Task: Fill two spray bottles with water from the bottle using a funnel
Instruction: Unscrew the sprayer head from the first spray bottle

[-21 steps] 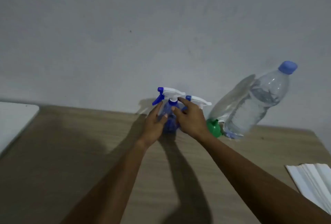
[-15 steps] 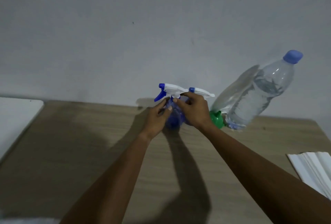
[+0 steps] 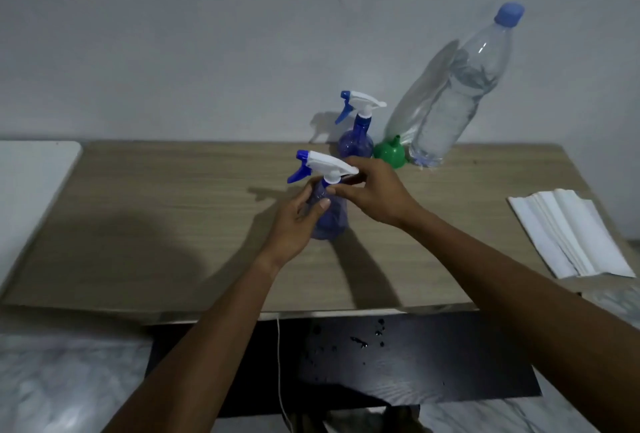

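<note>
A blue spray bottle (image 3: 331, 221) with a white trigger head stands in the middle of the wooden table (image 3: 173, 211). My left hand (image 3: 294, 221) wraps around its body. My right hand (image 3: 375, 192) pinches the white collar under the trigger head. A second blue spray bottle (image 3: 356, 141) stands at the back by the wall, untouched. Beside it lies a green funnel (image 3: 389, 155), spout up. A large clear water bottle (image 3: 450, 96) with a blue cap stands to the funnel's right, partly filled.
A stack of white paper towels (image 3: 571, 235) lies at the table's right edge. A white surface (image 3: 31, 183) adjoins the table on the left. Below the front edge is a dark panel (image 3: 415, 356) with water drops and a thin white cord (image 3: 280, 363).
One spray bottle has been brought from the back, next to the other, toward me to the table's middle. Both hands came with it. The view has tilted down.
</note>
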A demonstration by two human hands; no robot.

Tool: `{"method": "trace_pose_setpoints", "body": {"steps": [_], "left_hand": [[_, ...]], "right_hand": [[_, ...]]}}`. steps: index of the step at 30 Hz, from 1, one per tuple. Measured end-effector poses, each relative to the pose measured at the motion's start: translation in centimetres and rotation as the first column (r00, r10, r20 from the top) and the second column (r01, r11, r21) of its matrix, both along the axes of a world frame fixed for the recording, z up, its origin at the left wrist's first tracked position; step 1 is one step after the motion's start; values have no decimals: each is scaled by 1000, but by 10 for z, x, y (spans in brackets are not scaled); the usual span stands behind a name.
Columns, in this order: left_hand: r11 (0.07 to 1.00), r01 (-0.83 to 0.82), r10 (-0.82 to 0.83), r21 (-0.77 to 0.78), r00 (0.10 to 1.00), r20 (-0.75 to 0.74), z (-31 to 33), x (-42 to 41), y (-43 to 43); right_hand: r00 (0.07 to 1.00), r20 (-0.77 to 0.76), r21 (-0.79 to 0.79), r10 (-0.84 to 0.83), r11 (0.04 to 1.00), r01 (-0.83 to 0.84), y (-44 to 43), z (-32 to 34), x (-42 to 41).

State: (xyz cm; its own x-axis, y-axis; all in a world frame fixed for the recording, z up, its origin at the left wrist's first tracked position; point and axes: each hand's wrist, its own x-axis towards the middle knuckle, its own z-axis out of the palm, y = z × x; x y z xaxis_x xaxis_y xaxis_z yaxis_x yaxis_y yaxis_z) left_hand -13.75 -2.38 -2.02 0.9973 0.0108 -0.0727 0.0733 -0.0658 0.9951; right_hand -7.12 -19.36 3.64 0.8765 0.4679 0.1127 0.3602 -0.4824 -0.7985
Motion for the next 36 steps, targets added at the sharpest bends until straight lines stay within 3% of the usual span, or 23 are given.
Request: {"method": "trace_pose_setpoints", "body": {"steps": [4, 7, 10, 17, 28, 33, 36], "left_hand": [[1000, 5, -5, 16, 1000, 6, 1, -11, -8], [998, 44, -45, 41, 999, 5, 5, -12, -8], [995, 86, -84, 58, 996, -44, 9, -12, -6], [998, 27, -22, 52, 995, -95, 16, -21, -19], [995, -89, 80, -39, 978, -190, 29, -36, -47], [992, -110, 95, -61, 973, -211, 27, -35, -49], [993, -90, 71, -77, 974, -215, 28, -35, -46]], "right_hand": [[997, 65, -155, 51, 987, -41, -7, 4, -4], [990, -18, -186, 143, 972, -144, -13, 13, 2], [973, -49, -190, 225, 954, -230, -16, 19, 6], [985, 64, -120, 161, 981, -153, -18, 14, 3], [932, -67, -91, 357, 928, -362, -36, 12, 14], [925, 15, -106, 381, 920, -377, -37, 15, 12], [949, 63, -98, 310, 948, -303, -34, 12, 9]]}}
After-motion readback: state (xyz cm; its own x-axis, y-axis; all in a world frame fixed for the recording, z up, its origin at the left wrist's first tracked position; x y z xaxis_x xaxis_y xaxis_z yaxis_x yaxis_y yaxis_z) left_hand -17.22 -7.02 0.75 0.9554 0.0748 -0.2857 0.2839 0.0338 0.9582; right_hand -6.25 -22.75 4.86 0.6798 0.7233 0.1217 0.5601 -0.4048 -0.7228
